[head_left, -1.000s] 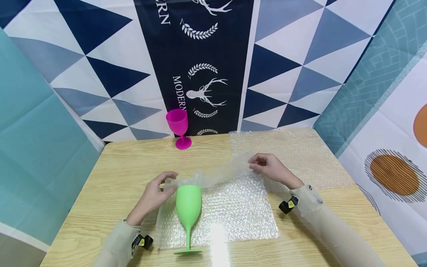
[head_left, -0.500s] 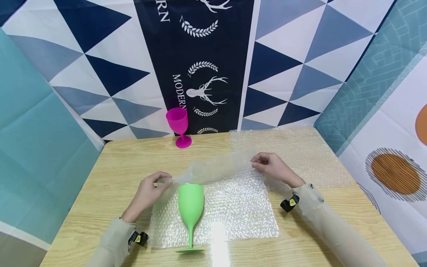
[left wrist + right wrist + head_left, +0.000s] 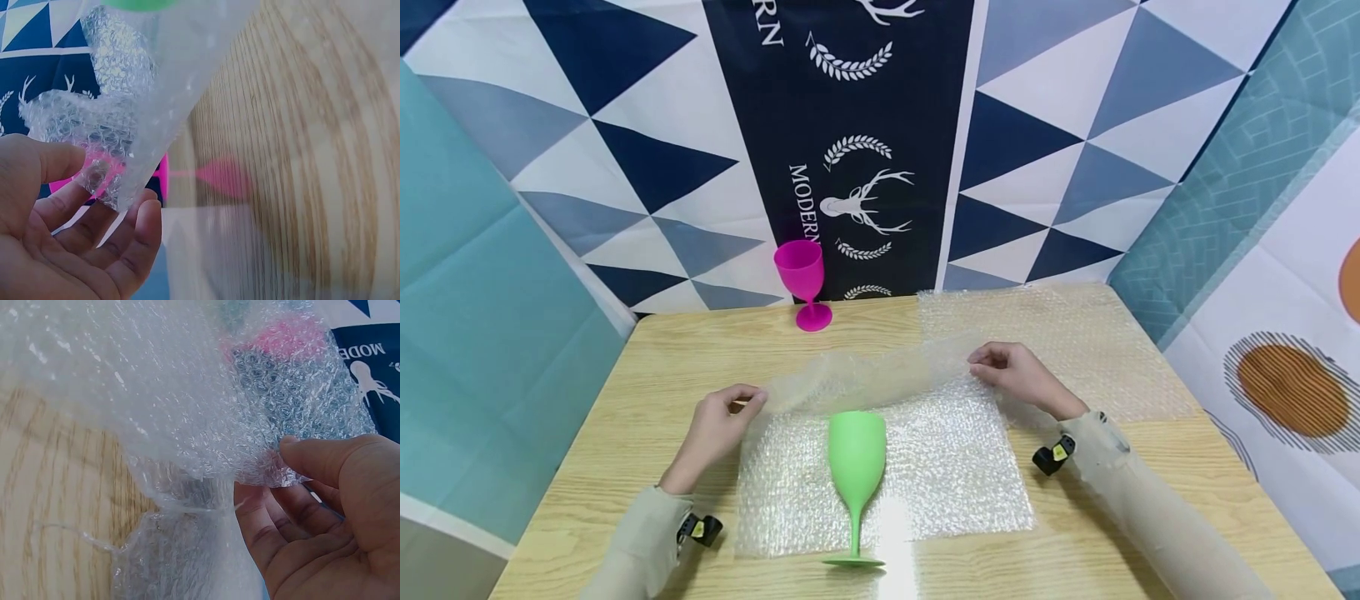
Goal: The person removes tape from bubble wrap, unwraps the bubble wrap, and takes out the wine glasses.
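Note:
A green goblet (image 3: 857, 457) lies on a sheet of bubble wrap (image 3: 947, 475), its bowl toward the back and its foot past the sheet's front edge. The far edge of that sheet is lifted and folded up behind the bowl. My left hand (image 3: 718, 425) pinches the far left corner between thumb and fingers; the left wrist view shows the clear bubble film (image 3: 103, 134) at the fingertips. Across from it my right hand (image 3: 1018, 377) pinches the far right corner, the thumb on top of the film (image 3: 262, 425) in the right wrist view.
A magenta goblet (image 3: 801, 271) stands upright at the table's back edge, near the patterned wall cloth. Another bubble wrap sheet (image 3: 1075, 350) lies flat at the back right, partly behind my right hand. Wood table (image 3: 685, 350) shows on the left.
My left hand has moved left and now pinches the sheet's corner, drawing the lifted edge out straighter. The green goblet has shifted to the right. My right hand has barely moved.

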`<move>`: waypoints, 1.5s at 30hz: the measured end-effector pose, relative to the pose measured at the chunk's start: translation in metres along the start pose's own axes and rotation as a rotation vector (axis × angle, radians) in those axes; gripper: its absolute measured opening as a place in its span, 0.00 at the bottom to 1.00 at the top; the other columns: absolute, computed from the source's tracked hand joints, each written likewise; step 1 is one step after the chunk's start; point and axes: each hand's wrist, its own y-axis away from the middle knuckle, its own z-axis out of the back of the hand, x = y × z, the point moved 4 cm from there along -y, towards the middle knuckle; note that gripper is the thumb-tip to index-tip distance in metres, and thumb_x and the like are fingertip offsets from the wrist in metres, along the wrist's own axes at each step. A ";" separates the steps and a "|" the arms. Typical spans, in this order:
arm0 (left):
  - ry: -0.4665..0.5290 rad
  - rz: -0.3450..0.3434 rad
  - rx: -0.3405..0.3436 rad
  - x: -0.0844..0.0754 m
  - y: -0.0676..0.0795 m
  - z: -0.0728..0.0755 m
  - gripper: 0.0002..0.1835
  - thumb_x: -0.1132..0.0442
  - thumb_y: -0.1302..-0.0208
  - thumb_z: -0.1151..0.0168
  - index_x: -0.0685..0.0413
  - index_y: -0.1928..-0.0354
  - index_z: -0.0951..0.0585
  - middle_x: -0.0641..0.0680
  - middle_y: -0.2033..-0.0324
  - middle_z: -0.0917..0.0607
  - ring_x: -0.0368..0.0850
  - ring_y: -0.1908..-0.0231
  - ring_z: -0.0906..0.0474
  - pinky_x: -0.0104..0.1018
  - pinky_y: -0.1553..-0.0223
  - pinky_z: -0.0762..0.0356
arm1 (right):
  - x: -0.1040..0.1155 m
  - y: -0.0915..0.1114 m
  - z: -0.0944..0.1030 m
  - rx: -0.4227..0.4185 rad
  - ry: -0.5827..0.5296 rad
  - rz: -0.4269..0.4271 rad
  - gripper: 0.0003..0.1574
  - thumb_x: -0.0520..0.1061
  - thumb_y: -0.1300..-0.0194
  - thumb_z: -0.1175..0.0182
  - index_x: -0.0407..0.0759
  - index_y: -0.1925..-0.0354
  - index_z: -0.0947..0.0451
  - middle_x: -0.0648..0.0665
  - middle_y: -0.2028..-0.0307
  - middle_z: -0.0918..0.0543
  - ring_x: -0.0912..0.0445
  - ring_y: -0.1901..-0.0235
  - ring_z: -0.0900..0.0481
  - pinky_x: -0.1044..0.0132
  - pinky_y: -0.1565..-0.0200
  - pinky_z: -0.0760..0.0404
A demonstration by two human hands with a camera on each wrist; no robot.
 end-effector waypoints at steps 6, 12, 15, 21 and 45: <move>0.008 0.010 -0.017 0.004 -0.001 0.003 0.15 0.56 0.24 0.40 0.61 0.51 0.13 0.59 0.55 0.10 0.53 0.56 0.14 0.33 0.57 0.16 | -0.003 -0.001 0.000 -0.012 0.008 -0.017 0.13 0.45 0.27 0.37 0.39 0.50 0.15 0.42 0.64 0.15 0.56 0.68 0.22 0.69 0.68 0.21; 0.040 0.039 -0.013 0.012 -0.002 0.004 0.14 0.57 0.23 0.41 0.60 0.54 0.13 0.58 0.64 0.10 0.49 0.70 0.15 0.31 0.74 0.20 | -0.010 0.000 0.001 -0.017 0.033 -0.050 0.11 0.46 0.26 0.38 0.43 0.51 0.15 0.44 0.64 0.15 0.55 0.68 0.23 0.67 0.68 0.21; 0.045 0.066 -0.002 0.015 -0.002 0.003 0.14 0.57 0.23 0.41 0.60 0.55 0.13 0.59 0.66 0.12 0.49 0.75 0.18 0.32 0.80 0.24 | -0.014 0.000 0.001 -0.008 0.033 -0.060 0.12 0.46 0.25 0.38 0.42 0.51 0.15 0.43 0.65 0.15 0.55 0.69 0.24 0.67 0.71 0.22; 0.019 0.111 0.016 0.019 -0.005 0.003 0.14 0.58 0.23 0.42 0.63 0.56 0.14 0.58 0.68 0.12 0.45 0.76 0.18 0.31 0.81 0.28 | -0.017 0.000 0.000 -0.006 0.030 -0.079 0.12 0.45 0.26 0.38 0.40 0.51 0.14 0.43 0.66 0.14 0.55 0.72 0.23 0.67 0.74 0.21; -0.094 0.149 0.006 0.020 -0.019 -0.005 0.16 0.59 0.29 0.36 0.66 0.49 0.22 0.57 0.71 0.18 0.42 0.78 0.27 0.33 0.78 0.28 | -0.016 -0.001 -0.009 -0.094 0.170 -0.062 0.21 0.40 0.34 0.35 0.29 0.45 0.20 0.41 0.63 0.14 0.54 0.64 0.19 0.64 0.62 0.19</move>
